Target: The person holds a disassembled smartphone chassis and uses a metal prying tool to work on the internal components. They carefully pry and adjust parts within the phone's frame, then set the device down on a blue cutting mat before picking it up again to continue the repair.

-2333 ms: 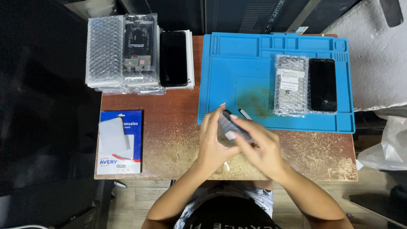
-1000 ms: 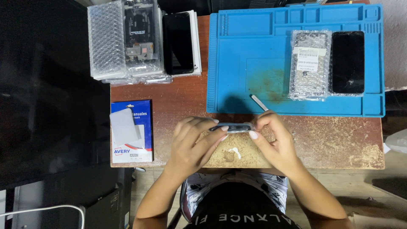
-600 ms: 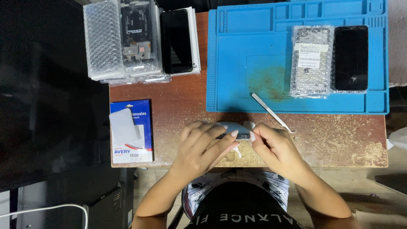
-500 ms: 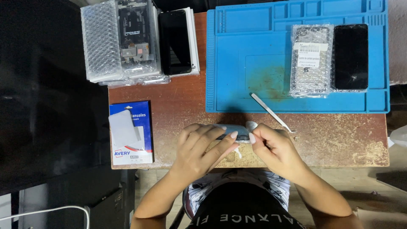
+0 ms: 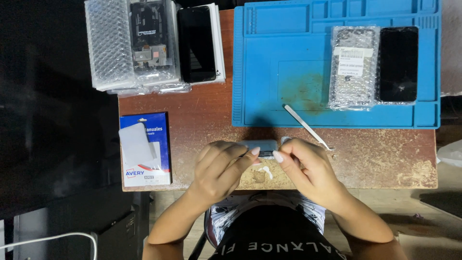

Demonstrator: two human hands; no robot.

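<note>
Both hands are on the phone (image 5: 260, 147), held edge-up just above the worktop (image 5: 202, 115) near its front edge, just below the blue mat (image 5: 269, 58). Left hand (image 5: 219, 168) wraps the left end, fingers (image 5: 240, 156) curled over the top, likely to brace it. Right hand (image 5: 308, 166) pinches narrow at the phone's right end, index and thumb tips together on the edge; looks like fine work at a seam or port, though the detail is too small to tell. Neither hand is spread: both are closed on the phone.

The metal pry tool (image 5: 305, 126) lies loose, diagonal across the mat's lower edge, its tip just beside the right hand, within reach and untouched.

On the mat's right side: a bubble-wrapped part (image 5: 353, 67) and a dark screen (image 5: 398, 62) side by side, well apart from the hands. Left of the mat: bubble-wrap stack (image 5: 132, 43) with a second dark screen (image 5: 197, 43). Below that stack, a blue label box (image 5: 144, 149) at the worktop's left edge.

Versus 0.5 s ago: grip is unchanged and the phone is in the same spot below the mat; the tool has not moved. Versus 2.3 s ago: the phone was higher, right at the mat's edge, and the tool was close under the hands.
</note>
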